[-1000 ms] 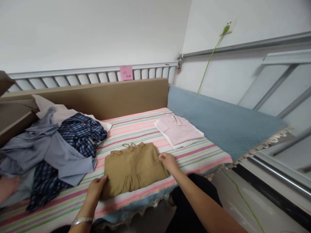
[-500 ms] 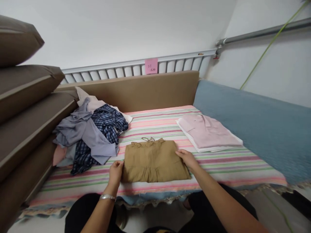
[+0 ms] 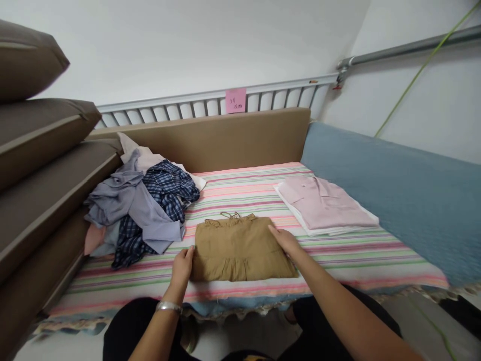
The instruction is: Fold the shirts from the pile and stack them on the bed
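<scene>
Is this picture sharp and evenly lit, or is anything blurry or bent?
Head view: soft, even light with no glare and only faint shadows; the tan top and both hands, left hand and right hand, look sharp; the railing bows from lens distortion, and the bedspread fringe at the bottom left corner is smeared.

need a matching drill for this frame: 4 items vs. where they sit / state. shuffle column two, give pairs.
Items:
1. tan top
2. pink shirt
3. plaid shirt
4. pink note

Places or states:
A. stuck on the white rail at the back
B. folded, on a white garment by the blue cover
C. folded, between the left hand and right hand
D. crumpled in the unfolded heap at the left

Pairs: 1-C, 2-B, 3-D, 4-A
</scene>
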`<control>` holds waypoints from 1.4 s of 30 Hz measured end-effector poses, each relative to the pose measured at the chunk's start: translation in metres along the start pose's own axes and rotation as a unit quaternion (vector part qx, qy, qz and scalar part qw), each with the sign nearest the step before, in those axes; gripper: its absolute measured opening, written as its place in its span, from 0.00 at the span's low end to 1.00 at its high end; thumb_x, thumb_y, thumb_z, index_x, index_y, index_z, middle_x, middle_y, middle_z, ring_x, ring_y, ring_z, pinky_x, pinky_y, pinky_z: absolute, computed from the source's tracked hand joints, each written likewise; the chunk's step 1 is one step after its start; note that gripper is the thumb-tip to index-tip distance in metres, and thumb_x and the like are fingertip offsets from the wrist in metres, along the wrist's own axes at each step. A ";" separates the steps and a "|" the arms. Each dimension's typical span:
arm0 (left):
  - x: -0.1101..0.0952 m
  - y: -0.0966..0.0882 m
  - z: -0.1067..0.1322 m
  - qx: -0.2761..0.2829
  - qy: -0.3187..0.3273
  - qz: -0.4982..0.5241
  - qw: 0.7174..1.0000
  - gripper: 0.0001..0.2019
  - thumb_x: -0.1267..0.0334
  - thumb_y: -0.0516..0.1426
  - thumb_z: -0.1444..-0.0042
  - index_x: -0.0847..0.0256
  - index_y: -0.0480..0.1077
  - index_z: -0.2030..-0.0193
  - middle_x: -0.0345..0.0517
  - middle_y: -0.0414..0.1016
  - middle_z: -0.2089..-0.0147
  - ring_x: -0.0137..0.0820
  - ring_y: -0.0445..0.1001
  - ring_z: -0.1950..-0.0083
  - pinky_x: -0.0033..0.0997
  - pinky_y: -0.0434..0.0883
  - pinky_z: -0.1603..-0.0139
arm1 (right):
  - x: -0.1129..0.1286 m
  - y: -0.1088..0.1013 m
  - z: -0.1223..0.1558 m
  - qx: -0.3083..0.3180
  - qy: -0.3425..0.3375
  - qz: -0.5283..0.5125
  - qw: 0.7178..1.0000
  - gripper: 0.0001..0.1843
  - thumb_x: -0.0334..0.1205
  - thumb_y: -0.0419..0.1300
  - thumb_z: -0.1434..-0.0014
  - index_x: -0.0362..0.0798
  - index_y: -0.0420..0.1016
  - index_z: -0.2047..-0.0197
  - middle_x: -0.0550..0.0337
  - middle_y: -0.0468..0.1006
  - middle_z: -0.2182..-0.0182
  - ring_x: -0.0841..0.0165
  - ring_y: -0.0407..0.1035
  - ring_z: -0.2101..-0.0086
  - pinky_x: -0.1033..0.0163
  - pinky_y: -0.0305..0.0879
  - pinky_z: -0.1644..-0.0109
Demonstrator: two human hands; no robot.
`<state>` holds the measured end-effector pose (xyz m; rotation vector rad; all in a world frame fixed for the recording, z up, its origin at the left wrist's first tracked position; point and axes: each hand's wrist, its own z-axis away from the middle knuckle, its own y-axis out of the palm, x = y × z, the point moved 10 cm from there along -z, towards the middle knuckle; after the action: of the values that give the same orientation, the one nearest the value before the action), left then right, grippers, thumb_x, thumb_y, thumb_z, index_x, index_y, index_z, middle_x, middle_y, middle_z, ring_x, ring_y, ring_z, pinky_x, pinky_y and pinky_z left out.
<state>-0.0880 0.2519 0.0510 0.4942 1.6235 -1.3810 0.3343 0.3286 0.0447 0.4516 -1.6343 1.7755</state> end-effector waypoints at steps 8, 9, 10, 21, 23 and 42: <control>-0.010 0.016 0.000 0.028 0.007 -0.048 0.998 0.16 0.53 0.50 0.49 0.60 0.69 0.79 0.49 0.74 0.76 0.37 0.71 0.71 0.32 0.62 0.70 | 0.014 0.001 0.030 -0.061 0.036 0.126 0.989 0.24 0.49 0.39 0.36 0.49 0.70 0.49 0.46 0.78 0.60 0.60 0.72 0.62 0.60 0.60 0.63; -0.014 0.015 0.004 0.016 0.016 -0.055 0.998 0.16 0.53 0.49 0.47 0.60 0.69 0.77 0.49 0.74 0.75 0.37 0.71 0.70 0.31 0.61 0.69 | 0.014 0.001 0.033 -0.071 0.034 0.140 0.987 0.24 0.49 0.39 0.36 0.50 0.69 0.48 0.47 0.78 0.61 0.61 0.72 0.63 0.60 0.60 0.64; -0.018 0.013 0.008 0.001 0.026 -0.065 0.998 0.16 0.53 0.48 0.45 0.60 0.69 0.74 0.50 0.74 0.73 0.37 0.71 0.69 0.31 0.60 0.68 | 0.015 0.001 0.036 -0.080 0.031 0.155 0.984 0.25 0.49 0.38 0.35 0.50 0.68 0.47 0.48 0.78 0.62 0.61 0.72 0.65 0.61 0.59 0.66; -0.011 0.027 0.024 0.010 0.023 -0.392 0.920 0.22 0.51 0.38 0.38 0.59 0.67 0.55 0.53 0.77 0.70 0.42 0.76 0.67 0.32 0.58 0.73 | 0.010 0.001 0.036 -0.114 0.006 0.194 0.974 0.23 0.49 0.37 0.34 0.52 0.70 0.52 0.54 0.78 0.63 0.66 0.71 0.68 0.64 0.52 0.70; -0.010 0.028 0.024 0.019 0.017 -0.399 0.917 0.21 0.52 0.37 0.38 0.59 0.66 0.55 0.54 0.78 0.68 0.42 0.76 0.65 0.33 0.61 0.71 | 0.011 0.004 0.033 -0.098 0.013 0.199 0.975 0.24 0.49 0.36 0.34 0.52 0.70 0.52 0.53 0.78 0.62 0.65 0.72 0.66 0.63 0.54 0.68; 0.008 0.017 -0.033 0.047 0.022 -0.169 0.984 0.20 0.48 0.48 0.53 0.62 0.71 0.65 0.55 0.78 0.69 0.48 0.76 0.59 0.40 0.71 0.57 | -0.031 -0.019 0.038 -0.053 0.104 -0.019 0.993 0.18 0.52 0.58 0.48 0.44 0.75 0.68 0.48 0.79 0.64 0.57 0.72 0.57 0.61 0.61 0.57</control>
<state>-0.0910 0.2849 0.0333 0.3140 1.7412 -1.7123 0.3623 0.2836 0.0442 0.2385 -1.5548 1.6391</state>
